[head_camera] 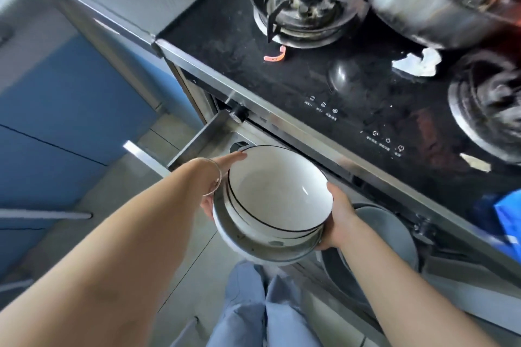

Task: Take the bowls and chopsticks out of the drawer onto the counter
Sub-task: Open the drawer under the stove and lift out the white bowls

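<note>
**Stack of bowls held in both hands above the open drawer**

Held between two hands: a stack of bowls (270, 205), white with thin dark rims, nested in a wider grey dish at the bottom. Left hand (218, 177) clasped against the stack's left side, fingers reaching along the far rim (a thin bangle (212, 176) at the wrist). Right hand (337, 217) gripping the right side, thumb on the top rim. Below, the open drawer (394, 236), with grey dishes (386, 231) inside near its right end. Beyond its front edge, the black stovetop (310, 76).
</note>
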